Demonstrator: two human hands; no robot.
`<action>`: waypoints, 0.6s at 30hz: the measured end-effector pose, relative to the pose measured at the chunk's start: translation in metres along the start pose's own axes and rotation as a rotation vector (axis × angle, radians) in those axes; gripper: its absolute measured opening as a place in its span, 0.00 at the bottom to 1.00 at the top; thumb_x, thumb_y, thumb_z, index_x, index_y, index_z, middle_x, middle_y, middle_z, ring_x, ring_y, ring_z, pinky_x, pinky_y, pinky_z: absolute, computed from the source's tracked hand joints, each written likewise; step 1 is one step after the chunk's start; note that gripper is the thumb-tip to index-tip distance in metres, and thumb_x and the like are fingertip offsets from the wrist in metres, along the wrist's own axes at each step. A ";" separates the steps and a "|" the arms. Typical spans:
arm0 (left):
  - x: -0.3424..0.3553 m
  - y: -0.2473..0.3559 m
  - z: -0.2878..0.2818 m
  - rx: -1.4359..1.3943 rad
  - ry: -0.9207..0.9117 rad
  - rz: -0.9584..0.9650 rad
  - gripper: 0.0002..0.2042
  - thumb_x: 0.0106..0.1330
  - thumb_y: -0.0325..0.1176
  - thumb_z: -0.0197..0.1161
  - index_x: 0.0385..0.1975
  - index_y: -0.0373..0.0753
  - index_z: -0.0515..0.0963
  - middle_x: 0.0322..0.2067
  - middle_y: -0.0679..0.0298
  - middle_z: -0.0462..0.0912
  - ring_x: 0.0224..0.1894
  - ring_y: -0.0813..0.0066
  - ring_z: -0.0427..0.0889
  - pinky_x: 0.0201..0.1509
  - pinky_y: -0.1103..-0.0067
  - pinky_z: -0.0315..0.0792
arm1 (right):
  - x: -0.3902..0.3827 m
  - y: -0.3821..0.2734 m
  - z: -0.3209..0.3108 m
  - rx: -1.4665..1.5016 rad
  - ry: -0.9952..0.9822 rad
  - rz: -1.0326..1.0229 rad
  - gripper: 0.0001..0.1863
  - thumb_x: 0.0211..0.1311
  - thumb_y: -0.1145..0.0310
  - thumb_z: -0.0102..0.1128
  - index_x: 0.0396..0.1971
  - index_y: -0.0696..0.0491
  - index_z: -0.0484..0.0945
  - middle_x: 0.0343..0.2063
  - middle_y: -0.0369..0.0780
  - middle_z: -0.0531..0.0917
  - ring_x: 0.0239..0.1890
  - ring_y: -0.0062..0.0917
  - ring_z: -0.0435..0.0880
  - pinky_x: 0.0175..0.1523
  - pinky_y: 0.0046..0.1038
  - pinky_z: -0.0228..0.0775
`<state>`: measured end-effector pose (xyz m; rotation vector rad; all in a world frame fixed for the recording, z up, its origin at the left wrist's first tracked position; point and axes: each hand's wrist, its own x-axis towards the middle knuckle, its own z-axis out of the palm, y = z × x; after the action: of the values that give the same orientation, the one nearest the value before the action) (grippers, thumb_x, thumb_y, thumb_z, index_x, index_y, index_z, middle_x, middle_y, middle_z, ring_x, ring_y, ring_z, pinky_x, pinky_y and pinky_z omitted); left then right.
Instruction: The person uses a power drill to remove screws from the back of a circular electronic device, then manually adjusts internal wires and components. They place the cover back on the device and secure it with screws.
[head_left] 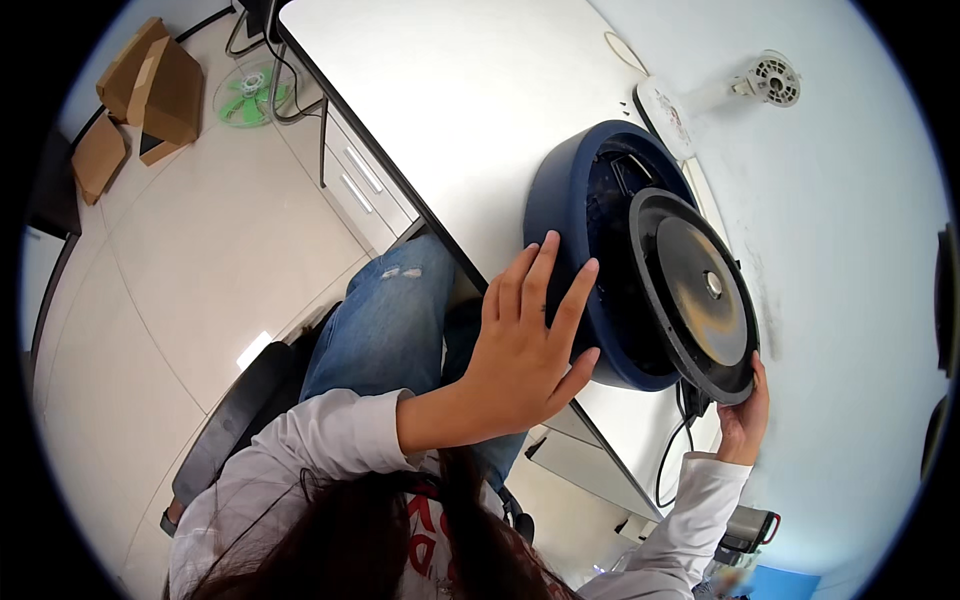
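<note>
Tub [560, 185], blue; black disc [680, 275] partly covering it; right fingers [759, 380] holding disc.

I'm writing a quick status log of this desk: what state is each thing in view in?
Blue round housing: open, its inside partly exposed.
Black disc: off-centre over the housing's opening, held at its edge.
Right hand: gripping the disc.
Left hand: spread open beside the housing; contact unclear.
Cardboard box: open.
White drawers: shut.
Jeans: ripped.

Head-worn fisheye, facing downward, near
</note>
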<state>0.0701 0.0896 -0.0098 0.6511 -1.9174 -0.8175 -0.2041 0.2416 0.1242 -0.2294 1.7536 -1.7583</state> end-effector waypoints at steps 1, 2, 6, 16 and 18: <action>0.000 -0.001 0.001 -0.018 0.006 -0.007 0.33 0.60 0.38 0.56 0.65 0.37 0.53 0.63 0.37 0.46 0.63 0.38 0.51 0.61 0.51 0.48 | -0.005 0.001 0.002 0.012 -0.020 0.004 0.15 0.66 0.65 0.51 0.46 0.59 0.73 0.42 0.45 0.82 0.42 0.32 0.84 0.45 0.32 0.82; 0.001 -0.002 0.000 -0.008 0.002 -0.005 0.33 0.60 0.38 0.56 0.65 0.36 0.53 0.63 0.36 0.47 0.62 0.39 0.52 0.61 0.51 0.49 | -0.010 0.001 0.005 0.026 -0.040 0.003 0.15 0.66 0.65 0.51 0.46 0.59 0.73 0.42 0.44 0.82 0.42 0.32 0.84 0.44 0.32 0.82; 0.004 -0.003 -0.004 0.032 -0.004 0.008 0.32 0.58 0.38 0.56 0.63 0.33 0.58 0.61 0.35 0.50 0.61 0.39 0.55 0.59 0.48 0.51 | -0.035 0.012 0.031 0.118 0.110 0.003 0.14 0.67 0.65 0.50 0.45 0.58 0.74 0.42 0.45 0.82 0.41 0.32 0.84 0.41 0.29 0.83; 0.032 0.022 -0.005 -0.610 -0.140 0.126 0.24 0.61 0.29 0.58 0.56 0.26 0.62 0.50 0.45 0.67 0.53 0.54 0.70 0.59 0.68 0.63 | -0.046 -0.001 0.026 0.362 -0.076 0.182 0.17 0.66 0.67 0.49 0.46 0.66 0.71 0.42 0.54 0.78 0.42 0.40 0.80 0.46 0.28 0.82; 0.044 0.035 0.012 -0.772 -0.048 0.018 0.27 0.63 0.32 0.56 0.57 0.23 0.56 0.48 0.42 0.67 0.50 0.54 0.72 0.56 0.71 0.66 | -0.047 -0.002 0.057 0.370 -0.010 0.222 0.14 0.67 0.68 0.48 0.44 0.64 0.71 0.40 0.52 0.79 0.38 0.36 0.81 0.44 0.28 0.82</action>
<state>0.0361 0.0833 0.0363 0.1370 -1.4680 -1.4513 -0.1365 0.2192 0.1459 0.1100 1.3554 -1.8679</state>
